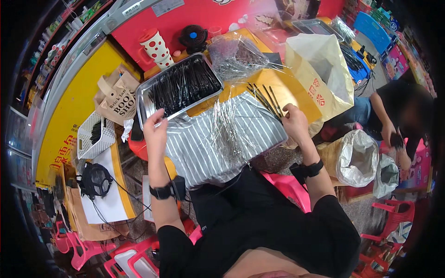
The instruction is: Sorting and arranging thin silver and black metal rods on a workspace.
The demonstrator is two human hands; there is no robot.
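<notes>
My left hand [155,132] is at the near left corner of a metal tray [143,95] heaped with thin black sticks [185,88]. Its fingers are drawn together, and I cannot make out what is between them. Over on the right, my right hand [295,124] has its fingers pinched beside the near ends of several dark, thin sticks [269,99] fanned out on the yellow surface. Whether it grips one of these is hidden. Between my hands, clear plastic sleeves [227,125] lie loose on a grey-and-white striped cloth [190,143].
Behind the tray stand a polka-dot tumbler [156,48] and a black fan [193,38]. A clear bag [236,58] and a large paper bag [324,69] sit farther right. A white basket [96,139] is at left. Another person's hand [388,134] is near a lined bin [357,157].
</notes>
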